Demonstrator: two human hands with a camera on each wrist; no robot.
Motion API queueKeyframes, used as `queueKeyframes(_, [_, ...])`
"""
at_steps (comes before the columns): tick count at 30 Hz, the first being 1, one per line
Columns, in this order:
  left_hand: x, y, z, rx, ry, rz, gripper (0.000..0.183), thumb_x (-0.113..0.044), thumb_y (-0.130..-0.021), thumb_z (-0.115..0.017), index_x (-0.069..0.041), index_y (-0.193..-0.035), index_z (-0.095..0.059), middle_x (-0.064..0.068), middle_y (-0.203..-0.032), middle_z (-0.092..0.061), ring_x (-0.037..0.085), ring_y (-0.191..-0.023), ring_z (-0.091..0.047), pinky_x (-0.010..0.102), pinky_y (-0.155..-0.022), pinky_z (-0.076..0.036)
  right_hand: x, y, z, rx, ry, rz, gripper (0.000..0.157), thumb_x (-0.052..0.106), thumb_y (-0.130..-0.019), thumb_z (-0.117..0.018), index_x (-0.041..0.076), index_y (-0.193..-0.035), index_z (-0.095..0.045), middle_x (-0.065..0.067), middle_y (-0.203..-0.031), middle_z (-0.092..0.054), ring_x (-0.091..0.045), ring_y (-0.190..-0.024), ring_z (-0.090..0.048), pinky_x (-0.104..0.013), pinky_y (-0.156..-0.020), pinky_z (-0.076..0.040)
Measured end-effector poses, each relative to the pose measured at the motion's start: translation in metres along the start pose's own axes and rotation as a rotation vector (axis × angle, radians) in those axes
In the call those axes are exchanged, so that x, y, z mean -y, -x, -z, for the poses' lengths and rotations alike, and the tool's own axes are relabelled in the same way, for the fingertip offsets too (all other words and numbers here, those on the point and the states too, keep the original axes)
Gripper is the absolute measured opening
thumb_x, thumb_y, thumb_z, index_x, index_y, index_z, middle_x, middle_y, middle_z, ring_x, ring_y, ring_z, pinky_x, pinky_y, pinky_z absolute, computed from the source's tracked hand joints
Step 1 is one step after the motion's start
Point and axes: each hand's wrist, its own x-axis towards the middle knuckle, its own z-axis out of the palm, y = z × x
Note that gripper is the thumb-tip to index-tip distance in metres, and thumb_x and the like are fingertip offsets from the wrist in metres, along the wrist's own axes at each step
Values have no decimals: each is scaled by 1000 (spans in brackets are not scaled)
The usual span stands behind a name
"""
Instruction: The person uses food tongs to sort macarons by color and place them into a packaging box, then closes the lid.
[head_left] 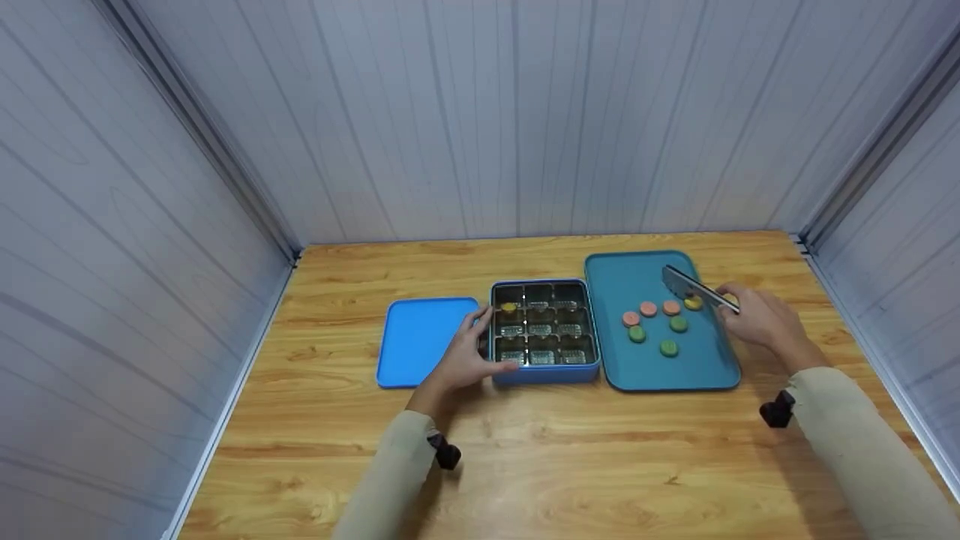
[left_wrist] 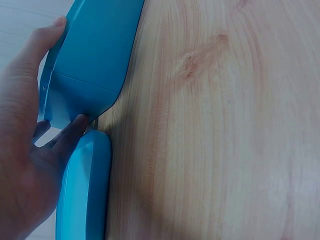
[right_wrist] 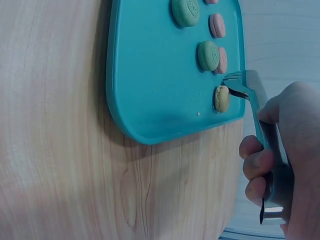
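"Yellow macaron [head_left: 693, 302], over on the tray: is that the one being fetched?"

"I'd say so. The right hand [head_left: 759, 319] pinches a pair of metal tongs [head_left: 701, 289], fingers curled about the handles, and the tips are right at that macaron's side."

"Does it have hold of it?"

"Can't tell. The right wrist view puts the tips against it or just beside it, and it rests on the tray [head_left: 660, 379], close to the right rim. My reading is that this step is the pick-up, not the carry."

"And the other hand?"

"The left hand [head_left: 466, 360] grips the blue box [head_left: 547, 376] by its near left corner, thumb along the near side, fingers on the left side. Steadying it, presumably."

"Farther out?"

"The box has nine compartments, with another yellow macaron [head_left: 508, 307] in the far left one. Three pink macarons [head_left: 648, 308] and three green macarons [head_left: 679, 324] lie on the tray. Left of the box, a blue lid [head_left: 420, 341] lies flat on the tabletop [head_left: 570, 457]."

"So what does the next move call for?"

"Both tips around the macaron, a light squeeze, then a level lift across the tray's left rim into a free compartment. Press too hard and the shell could crack; too softly and it may slip."
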Motion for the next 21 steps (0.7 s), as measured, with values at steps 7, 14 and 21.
queueKeyframes(7, [0,-2,-1,-10,23,-9,121,-35,-88,-99,-9,-181,-25,23,-186,-20,49,-171,-30,60,-132,-46,2,0,6,-7,2,9,48,26,-114,-54,1,-155,-55,-8,-74,-57,-21,-60,-48,-35,-53,-37])
queueKeyframes(14, [-1,-1,0,-15,-8,-19,122,-39,-88,-99,-9,-180,-26,23,-186,-22,51,-172,-28,65,-133,-42,7,-1,12,7,5,28,50,26,-115,-53,-1,-156,-54,-6,-70,-54,-19,-58,-46,-34,-52,-37])
queueKeyframes(21, [3,-3,-1,-17,24,-2,122,-38,-86,-100,-10,-180,-27,21,-185,-24,48,-171,-32,63,-133,-42,18,0,16,-20,19,52,47,25,-113,-54,2,-154,-58,-8,-73,-55,-20,-58,-45,-35,-53,-35])
